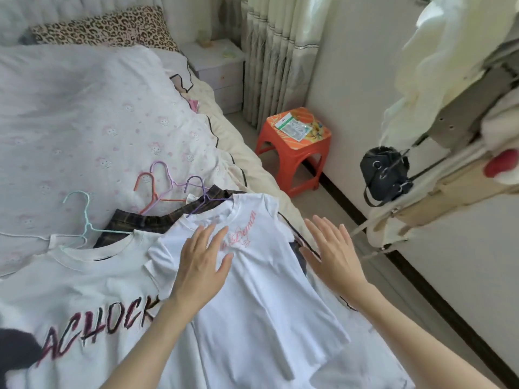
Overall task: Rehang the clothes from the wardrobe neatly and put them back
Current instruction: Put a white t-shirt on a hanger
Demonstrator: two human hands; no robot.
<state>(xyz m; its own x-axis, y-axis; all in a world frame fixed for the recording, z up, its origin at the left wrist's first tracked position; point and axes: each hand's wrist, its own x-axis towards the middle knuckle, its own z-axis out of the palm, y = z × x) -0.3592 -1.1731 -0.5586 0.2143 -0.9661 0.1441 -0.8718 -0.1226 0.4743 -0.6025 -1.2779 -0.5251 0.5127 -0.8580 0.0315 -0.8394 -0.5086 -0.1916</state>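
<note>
A white tee [261, 299] with pink script lies flat on the bed [84, 108], near the right edge — collar to the far side, hem toward the near side, its long axis running near to far and leaning a little left at the top. A purple hanger [196, 192] sits in its collar, hook pointing far-left. The left hand [202, 265] rests flat on the chest of the tee, fingers straight and spread, holding nothing. The right hand [334, 254] is also flat with straight fingers, at the tee's right sleeve by the bed edge; whether it touches cloth I cannot tell. The two hands are apart. To the left lies a second white tee [84, 304] with dark lettering on a teal hanger [84, 220]. Beyond both — a dark plaid garment [146, 220] and pink hangers [157, 186]. An orange stool [292, 153] stands on the floor at right, and clothes [449, 66] and a black bag [384, 175] hang at far right.
</note>
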